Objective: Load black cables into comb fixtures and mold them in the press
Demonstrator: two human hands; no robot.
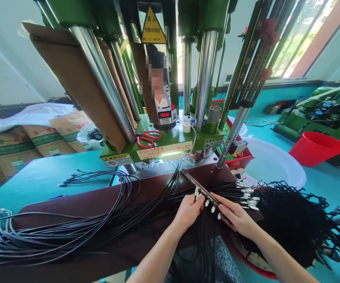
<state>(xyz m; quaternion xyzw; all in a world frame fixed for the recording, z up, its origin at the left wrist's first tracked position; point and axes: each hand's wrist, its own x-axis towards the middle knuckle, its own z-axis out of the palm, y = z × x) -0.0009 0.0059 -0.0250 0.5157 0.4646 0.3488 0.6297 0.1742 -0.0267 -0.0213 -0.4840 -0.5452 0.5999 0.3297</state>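
Note:
A long dark metal fixture bar (201,189) lies slanted on the brown work board (93,204), with several small white cable connectors seated along it. My left hand (187,212) pinches a connector at the bar's near side, fingers closed. My right hand (236,218) rests on the bar's lower end, fingers curled over it. Black cables (70,232) fan out leftward from the bar across the board. More connectors (246,192) with black cables lie just right of the bar.
A green vertical press (170,143) with chrome columns stands directly behind the board; red scissors (148,138) lie on its base. A heap of black cables (299,224) fills a tub at right. A white basin (276,165) and a red bucket (317,147) sit beyond. Paper sacks (25,145) lie at left.

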